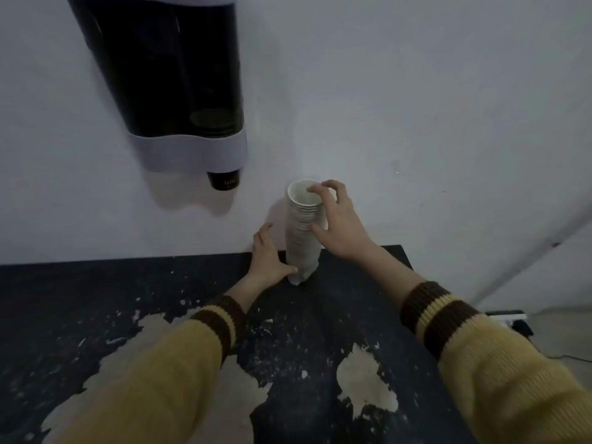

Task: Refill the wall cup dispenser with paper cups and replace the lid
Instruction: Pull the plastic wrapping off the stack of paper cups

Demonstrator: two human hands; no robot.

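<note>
A tall stack of white paper cups (301,232) stands upright on the dark table by the wall, mouth up, with a crumpled wrapper at its foot. My right hand (336,219) grips the top cups, fingertips on the rim, thumb lower on the side. My left hand (267,257) rests against the stack's base, thumb touching the wrapper. The wall cup dispenser (166,84) hangs at upper left, a dark tube with a white collar. One dark cup (224,180) pokes out below it. No lid is in view.
The worn black table (160,299) has peeling pale patches and runs to the white wall. A white power strip (509,315) lies on the floor at the right, past the table's edge.
</note>
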